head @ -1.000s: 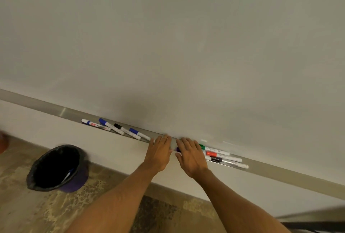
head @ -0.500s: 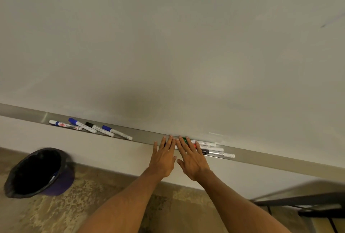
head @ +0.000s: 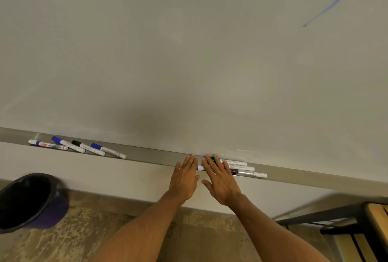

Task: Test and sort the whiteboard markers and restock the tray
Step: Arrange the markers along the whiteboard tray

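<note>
A grey metal tray (head: 151,158) runs along the bottom of the whiteboard (head: 189,62). My left hand (head: 184,177) lies flat with straight fingers on the tray's front edge. Beside it my right hand (head: 220,180) lies flat over the left ends of a group of markers: a green-capped one (head: 233,162), a red-capped one (head: 241,167), a black-banded one (head: 249,173) and a blue-tipped one (head: 200,167) showing between the hands. Further left on the tray lie several markers (head: 77,146) with blue and black caps.
A black-lined purple bin (head: 29,201) stands on the floor at lower left. A dark frame with a wooden top (head: 369,219) is at lower right. A blue stroke (head: 333,1) marks the whiteboard's upper right.
The view has lifted and swung right, bringing the blue stroke and the furniture into sight. Both hands stay flat at the tray by the right marker group.
</note>
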A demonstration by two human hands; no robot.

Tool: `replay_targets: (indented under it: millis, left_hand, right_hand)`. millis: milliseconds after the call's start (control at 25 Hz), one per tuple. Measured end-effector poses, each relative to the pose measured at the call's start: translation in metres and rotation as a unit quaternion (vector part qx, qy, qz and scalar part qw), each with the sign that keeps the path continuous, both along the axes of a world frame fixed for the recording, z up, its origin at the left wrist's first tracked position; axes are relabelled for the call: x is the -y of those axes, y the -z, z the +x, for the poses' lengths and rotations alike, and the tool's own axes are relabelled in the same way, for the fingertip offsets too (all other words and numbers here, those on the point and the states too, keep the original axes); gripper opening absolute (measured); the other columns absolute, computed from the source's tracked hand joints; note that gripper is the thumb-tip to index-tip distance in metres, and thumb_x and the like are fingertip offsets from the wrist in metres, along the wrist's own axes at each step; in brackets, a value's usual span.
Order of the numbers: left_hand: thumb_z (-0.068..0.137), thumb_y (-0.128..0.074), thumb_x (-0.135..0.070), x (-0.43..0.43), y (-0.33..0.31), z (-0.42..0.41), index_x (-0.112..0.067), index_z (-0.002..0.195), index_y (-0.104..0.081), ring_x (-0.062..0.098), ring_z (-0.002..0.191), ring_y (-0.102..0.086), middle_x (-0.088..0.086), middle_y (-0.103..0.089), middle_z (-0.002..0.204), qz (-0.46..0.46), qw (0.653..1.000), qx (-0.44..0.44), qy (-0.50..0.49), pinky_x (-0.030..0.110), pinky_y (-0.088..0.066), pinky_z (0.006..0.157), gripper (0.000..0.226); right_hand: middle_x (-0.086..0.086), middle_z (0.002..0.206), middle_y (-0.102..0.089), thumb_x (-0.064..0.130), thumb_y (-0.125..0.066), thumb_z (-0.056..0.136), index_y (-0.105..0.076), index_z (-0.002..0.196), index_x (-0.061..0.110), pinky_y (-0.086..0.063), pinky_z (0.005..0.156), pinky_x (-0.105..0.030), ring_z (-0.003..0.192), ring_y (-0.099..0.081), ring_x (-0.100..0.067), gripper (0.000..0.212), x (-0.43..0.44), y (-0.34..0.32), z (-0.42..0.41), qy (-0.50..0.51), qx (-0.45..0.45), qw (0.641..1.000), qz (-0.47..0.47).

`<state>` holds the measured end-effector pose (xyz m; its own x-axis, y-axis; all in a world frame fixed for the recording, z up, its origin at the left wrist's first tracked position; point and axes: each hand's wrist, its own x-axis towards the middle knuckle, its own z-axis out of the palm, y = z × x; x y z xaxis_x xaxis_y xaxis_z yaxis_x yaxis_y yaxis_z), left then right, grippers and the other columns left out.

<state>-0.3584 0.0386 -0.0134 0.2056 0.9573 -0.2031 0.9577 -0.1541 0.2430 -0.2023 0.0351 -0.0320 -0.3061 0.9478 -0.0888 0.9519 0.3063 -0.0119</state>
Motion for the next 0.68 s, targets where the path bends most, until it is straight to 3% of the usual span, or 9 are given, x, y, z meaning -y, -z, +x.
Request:
replay_targets:
  millis: [80, 160, 280, 360, 440, 520, 680]
  left_hand:
    - [0.101, -0.043, -0.023, -0.003, -0.001, 0.001, -0.014, 0.149, -0.023, 0.020, 0.143, -0.024, 0.005, -0.025, 0.156, 0.028, 0.998, 0.038, -0.029, 0.031, -0.016, 0.117, 0.052]
    - [0.097, -0.051, -0.019, -0.005, -0.004, 0.000, -0.016, 0.133, -0.045, 0.018, 0.116, -0.053, 0.005, -0.053, 0.132, 0.063, 0.995, 0.054, -0.055, 0.025, -0.039, 0.100, 0.036]
    - [0.097, -0.052, -0.021, -0.006, -0.013, -0.004, -0.017, 0.118, -0.052, 0.013, 0.091, -0.059, 0.003, -0.063, 0.107, 0.076, 0.993, 0.046, -0.074, 0.021, -0.047, 0.083, 0.021]
    - [0.097, -0.053, -0.021, -0.008, -0.014, -0.009, -0.017, 0.117, -0.052, 0.014, 0.090, -0.059, 0.003, -0.063, 0.107, 0.080, 0.994, 0.041, -0.067, 0.022, -0.048, 0.085, 0.021]
    - [0.096, -0.054, -0.020, -0.011, -0.014, -0.014, -0.018, 0.118, -0.051, 0.016, 0.091, -0.060, 0.004, -0.064, 0.109, 0.074, 0.994, 0.044, -0.064, 0.023, -0.048, 0.088, 0.022]
    - [0.096, -0.055, -0.019, -0.014, -0.013, -0.019, -0.017, 0.122, -0.051, 0.017, 0.096, -0.060, 0.005, -0.063, 0.114, 0.062, 0.995, 0.059, -0.060, 0.024, -0.047, 0.090, 0.027]
    - [0.096, -0.054, -0.018, -0.015, -0.012, -0.035, -0.015, 0.131, -0.050, 0.019, 0.108, -0.058, 0.006, -0.060, 0.123, 0.042, 0.993, 0.091, -0.058, 0.026, -0.043, 0.097, 0.035]
  right_hand:
    - [-0.004, 0.134, -0.056, 0.047, -0.027, 0.098, -0.056, 0.129, 0.016, -0.040, 0.100, -0.045, 0.125, -0.052, -0.026, 0.052, 0.001, -0.004, -0.004, 0.001, -0.026, 0.999, 0.043]
    - [-0.006, 0.124, -0.063, 0.036, -0.058, 0.090, -0.065, 0.116, 0.016, -0.050, 0.095, -0.047, 0.118, -0.057, -0.028, 0.034, -0.001, -0.008, -0.011, 0.000, -0.060, 0.996, 0.063]
    - [-0.007, 0.111, -0.065, 0.019, -0.084, 0.066, -0.071, 0.096, 0.018, -0.054, 0.080, -0.045, 0.105, -0.059, -0.030, 0.033, -0.003, -0.013, -0.019, 0.040, -0.079, 0.995, 0.055]
    - [-0.007, 0.108, -0.062, 0.014, -0.086, 0.063, -0.068, 0.097, 0.018, -0.049, 0.079, -0.044, 0.102, -0.058, -0.030, 0.038, -0.006, -0.021, -0.026, 0.067, -0.064, 0.994, 0.052]
    - [-0.006, 0.116, -0.055, 0.010, -0.073, 0.078, -0.058, 0.112, 0.019, -0.039, 0.088, -0.042, 0.110, -0.048, -0.028, 0.039, -0.008, -0.025, -0.032, 0.059, -0.048, 0.996, 0.042]
    - [-0.002, 0.116, -0.054, 0.006, -0.064, 0.083, -0.051, 0.115, 0.021, -0.032, 0.087, -0.039, 0.109, -0.043, -0.024, 0.037, -0.011, -0.022, -0.033, 0.048, -0.037, 0.996, 0.065]
    - [0.004, 0.080, -0.061, 0.003, -0.081, 0.060, -0.057, 0.087, 0.026, -0.040, 0.066, -0.036, 0.076, -0.054, -0.019, 0.042, -0.009, -0.027, -0.042, 0.034, -0.083, 0.990, 0.108]
